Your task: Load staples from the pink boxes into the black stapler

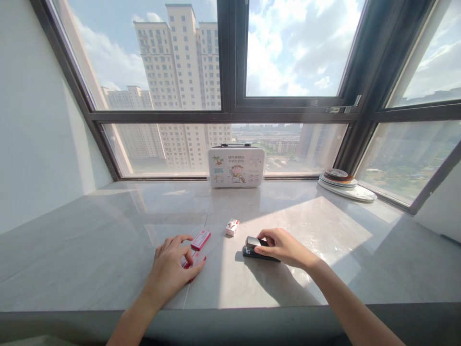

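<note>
Stapler (pixel 256 250), black, on table (pixel 108 240): right hand (pixel 284 246) clasped over it. Red box (pixel 194 260): under left hand (pixel 172 269) fingertips, pinched. Second red box (pixel 200 240) just beyond.

— What is seen beyond the grey stone sill (pixel 108 240)?

— A wide bay of dark-framed windows (pixel 230 110) is set above it, and pale high-rise blocks (pixel 176 62) and clouded blue sky are shown through the glass.

— How is the place lit?

— The right half of the sill is struck by hard sunlight, and a plain white wall (pixel 32 120) is left in shade on the left.
</note>
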`<state>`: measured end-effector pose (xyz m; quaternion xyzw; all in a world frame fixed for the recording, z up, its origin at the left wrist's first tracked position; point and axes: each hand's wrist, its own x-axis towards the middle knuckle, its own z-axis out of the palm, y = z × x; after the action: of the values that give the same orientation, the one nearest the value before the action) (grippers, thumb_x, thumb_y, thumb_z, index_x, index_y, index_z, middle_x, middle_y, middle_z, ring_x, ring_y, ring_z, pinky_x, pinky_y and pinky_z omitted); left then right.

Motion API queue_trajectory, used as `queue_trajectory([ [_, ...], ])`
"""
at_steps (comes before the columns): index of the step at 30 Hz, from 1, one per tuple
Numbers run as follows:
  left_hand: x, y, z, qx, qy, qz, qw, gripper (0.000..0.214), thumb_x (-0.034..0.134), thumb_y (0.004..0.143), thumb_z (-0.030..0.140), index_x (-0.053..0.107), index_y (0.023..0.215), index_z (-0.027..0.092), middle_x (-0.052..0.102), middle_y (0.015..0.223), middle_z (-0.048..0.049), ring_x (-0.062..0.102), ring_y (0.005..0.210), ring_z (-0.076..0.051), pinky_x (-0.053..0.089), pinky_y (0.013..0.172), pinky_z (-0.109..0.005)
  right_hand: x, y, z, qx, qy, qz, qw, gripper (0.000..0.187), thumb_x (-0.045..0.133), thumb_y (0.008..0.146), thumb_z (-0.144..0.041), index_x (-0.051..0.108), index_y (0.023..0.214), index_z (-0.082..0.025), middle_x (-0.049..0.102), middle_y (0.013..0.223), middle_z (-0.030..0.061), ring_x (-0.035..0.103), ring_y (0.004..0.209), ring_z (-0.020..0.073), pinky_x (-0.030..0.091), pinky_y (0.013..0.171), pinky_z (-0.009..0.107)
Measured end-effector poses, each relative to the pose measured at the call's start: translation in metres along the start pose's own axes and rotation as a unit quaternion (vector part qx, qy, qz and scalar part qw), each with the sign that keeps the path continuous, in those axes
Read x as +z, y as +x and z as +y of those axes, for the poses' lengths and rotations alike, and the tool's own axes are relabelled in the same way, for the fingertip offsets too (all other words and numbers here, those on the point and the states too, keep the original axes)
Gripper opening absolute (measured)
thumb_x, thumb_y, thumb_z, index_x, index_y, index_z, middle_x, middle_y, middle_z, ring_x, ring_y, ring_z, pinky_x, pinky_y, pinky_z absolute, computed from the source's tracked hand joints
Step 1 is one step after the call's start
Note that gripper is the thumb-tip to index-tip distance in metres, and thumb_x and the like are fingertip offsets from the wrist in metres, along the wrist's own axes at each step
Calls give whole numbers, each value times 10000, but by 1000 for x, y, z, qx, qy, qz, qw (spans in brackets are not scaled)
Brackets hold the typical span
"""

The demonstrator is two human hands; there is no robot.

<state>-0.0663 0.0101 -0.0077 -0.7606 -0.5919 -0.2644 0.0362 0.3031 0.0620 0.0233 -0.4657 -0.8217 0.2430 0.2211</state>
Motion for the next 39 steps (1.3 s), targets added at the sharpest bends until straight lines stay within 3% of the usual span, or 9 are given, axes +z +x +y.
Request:
queue_trajectory([
  [4,8,6,-9,-1,-137,-78,988,307,627,913,439,643,1130,223,466,1559,-98,437,1445,-311,452,1116,-444,2,1,1,7,3,2,1000,344,711,924,-542,731,968,-201,544,669,-46,482,636,128,269,570,259],
  [6,13,7,-10,-30,-168,-100,980,633,606,939,438,395,1510,264,403,1608,-111,456,1447,-294,431,1156,-477,3,1,1,10,7,1,1000,342,711,922,-540,730,976,-202,539,662,-48,480,628,127,266,568,260],
  [8,19,9,-8,-29,-177,-111,978,830,589,960,432,128,1636,297,291,1679,-110,382,1508,-285,352,1224,-499,3,1,1,12,8,2,1000,335,715,915,-532,728,970,-202,536,659,-48,479,627,128,267,568,259],
  [11,28,14,-1,3,-159,-119,980,812,544,986,410,109,1658,277,190,1722,-104,223,1581,-286,234,1284,-505,3,0,-1,20,4,8,1000,291,718,903,-484,728,971,-201,532,659,-48,481,629,128,267,567,260],
  [15,45,27,18,36,-129,-123,983,737,469,1020,360,130,1665,248,312,1678,-119,328,1540,-274,271,1275,-489,3,-2,-9,27,3,2,1000,151,644,901,-333,704,899,-195,458,620,-58,415,590,115,231,545,268],
  [19,63,44,39,75,-98,-85,989,766,438,1033,300,31,1674,198,318,1657,-181,331,1529,-309,322,1236,-541,8,-2,-11,50,28,-6,998,253,600,927,-370,594,753,-187,353,583,-63,310,561,112,192,523,280],
  [28,79,45,71,168,-16,34,985,451,368,1040,212,448,1484,211,537,1435,-161,468,1422,-336,438,1121,-585,48,-1,-10,79,177,72,978,526,441,1023,-658,591,880,-175,444,646,-32,418,595,141,308,544,253],
  [33,74,18,62,166,42,38,985,425,337,1053,193,474,1450,135,532,1417,-208,426,1453,-377,445,1119,-638,83,21,-41,35,269,31,962,441,456,1054,-579,623,1075,-172,544,628,-29,532,584,156,390,563,248],
  [39,54,4,8,173,84,32,981,355,335,1059,163,570,1315,94,523,1416,-220,417,1448,-375,430,1154,-635,125,54,-79,21,279,11,960,382,451,1070,-533,614,1199,-212,586,641,-19,574,598,176,399,589,265],
])
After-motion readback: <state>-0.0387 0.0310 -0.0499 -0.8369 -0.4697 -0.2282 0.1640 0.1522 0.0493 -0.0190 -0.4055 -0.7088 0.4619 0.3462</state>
